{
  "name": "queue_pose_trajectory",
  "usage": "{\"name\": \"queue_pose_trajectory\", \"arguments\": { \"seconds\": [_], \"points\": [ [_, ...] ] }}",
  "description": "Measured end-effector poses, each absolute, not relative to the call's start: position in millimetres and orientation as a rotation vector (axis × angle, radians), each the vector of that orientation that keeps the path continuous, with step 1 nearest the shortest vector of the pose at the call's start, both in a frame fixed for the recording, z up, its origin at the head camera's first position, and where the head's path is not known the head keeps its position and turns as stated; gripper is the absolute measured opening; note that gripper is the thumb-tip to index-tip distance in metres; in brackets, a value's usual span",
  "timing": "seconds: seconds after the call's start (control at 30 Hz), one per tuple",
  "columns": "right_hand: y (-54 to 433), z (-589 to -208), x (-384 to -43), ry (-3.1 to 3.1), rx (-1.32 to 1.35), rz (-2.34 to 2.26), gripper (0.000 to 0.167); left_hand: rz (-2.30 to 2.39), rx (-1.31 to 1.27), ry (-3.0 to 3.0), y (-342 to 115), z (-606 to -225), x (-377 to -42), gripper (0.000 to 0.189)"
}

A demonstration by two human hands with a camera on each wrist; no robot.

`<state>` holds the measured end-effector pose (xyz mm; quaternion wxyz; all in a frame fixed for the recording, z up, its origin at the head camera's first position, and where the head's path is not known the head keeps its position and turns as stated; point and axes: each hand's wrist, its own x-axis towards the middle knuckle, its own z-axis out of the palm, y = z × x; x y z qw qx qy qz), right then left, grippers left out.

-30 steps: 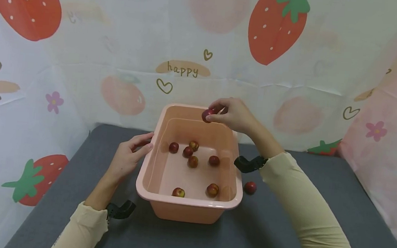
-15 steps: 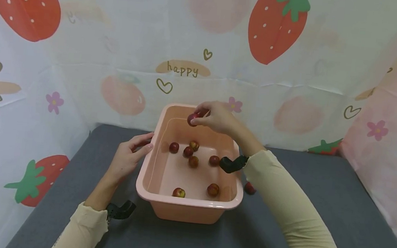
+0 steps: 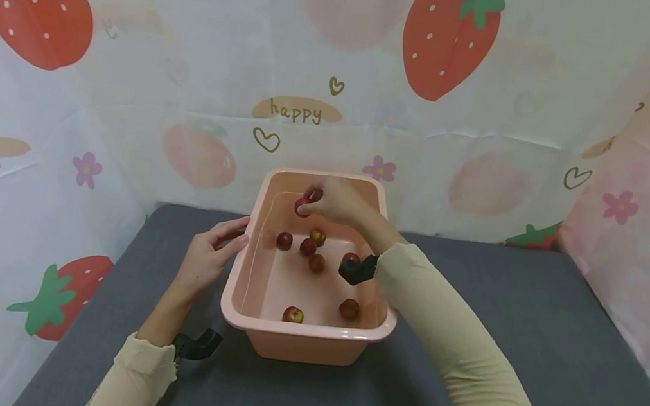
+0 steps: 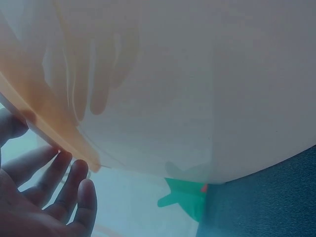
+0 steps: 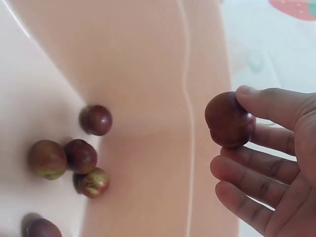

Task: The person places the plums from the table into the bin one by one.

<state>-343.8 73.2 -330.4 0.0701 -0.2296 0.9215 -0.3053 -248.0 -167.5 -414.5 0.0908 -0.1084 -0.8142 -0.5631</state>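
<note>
My right hand (image 3: 334,198) pinches a dark red plum (image 5: 228,121) between thumb and fingers, over the far part of a pink plastic basin (image 3: 306,329). Below it, a dark red plum (image 5: 97,120) lies on the basin floor near the far wall. Close by, several more plums (image 3: 307,246) sit in a cluster. Nearer the front are a red-and-yellow plum (image 3: 292,315) and a darker plum (image 3: 349,309). My left hand (image 3: 207,254) rests its fingertips against the basin's left rim (image 4: 61,136), with loosely bent fingers. The right wrist's black camera partly hides another plum (image 3: 350,257).
The basin stands on a dark grey cloth-covered table (image 3: 501,309). Behind and beside it hangs a white curtain (image 3: 216,58) printed with strawberries, hearts and flowers. The right forearm in its beige sleeve (image 3: 437,309) crosses over the basin's right rim.
My right hand has carried the plum left and down, from the basin's far right corner to inside its far end. The plum beside the basin is now hidden behind my sleeve. My left hand stays put.
</note>
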Motion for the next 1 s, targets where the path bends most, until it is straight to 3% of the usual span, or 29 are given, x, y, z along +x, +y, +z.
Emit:
{"name": "queue_pose_trajectory", "arguments": {
  "seconds": [1.0],
  "points": [
    [54,-346,-348,2.827,-0.708,-0.539,0.019,-1.632,-0.310,-2.425,-168,-418,-251,0.045]
  ]
}}
